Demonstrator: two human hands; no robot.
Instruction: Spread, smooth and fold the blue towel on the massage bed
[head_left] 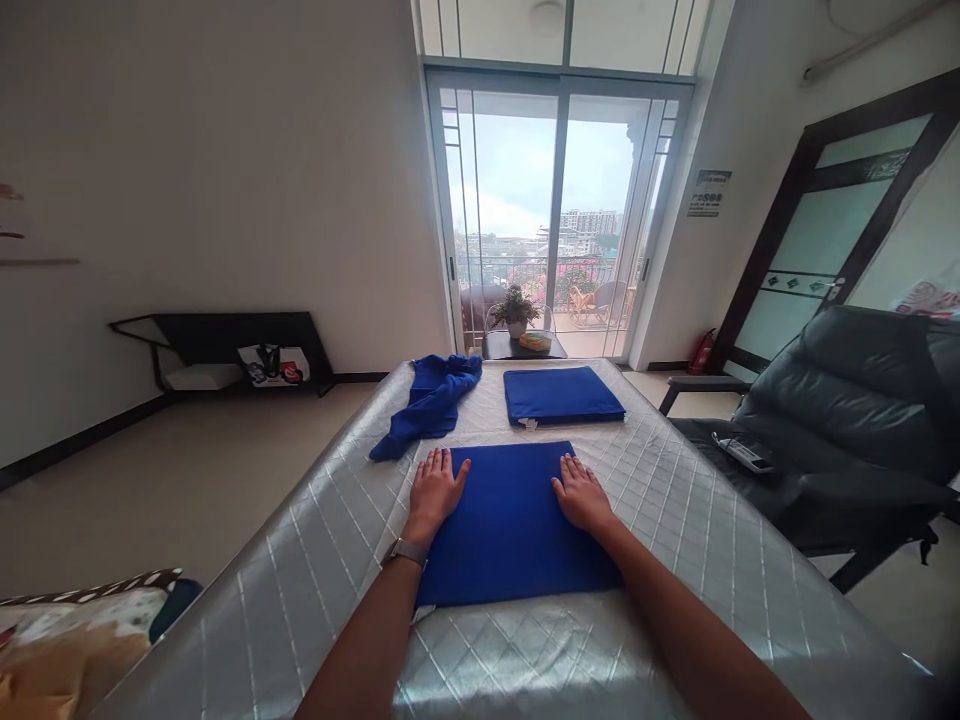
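A folded blue cloth (517, 530) lies flat in front of me, a squared panel with a small white tag at its near left corner. My left hand (436, 488) rests flat on its left edge, fingers stretched away from me; a watch is on that wrist. On the right edge of the same cloth lies my right hand (583, 492), palm down and fingers extended. Neither hand grips anything. Beyond it sits a second folded blue cloth (564, 394), also with a white tag. A crumpled blue cloth (433, 400) lies at the far left.
Everything blue lies on a bed-like surface with a silver quilted cover (330, 560). A black recliner (847, 430) stands close on the right, with a small device (742, 453) on its seat. Past the far edge are a potted plant (516, 312) and a sliding glass door (562, 200).
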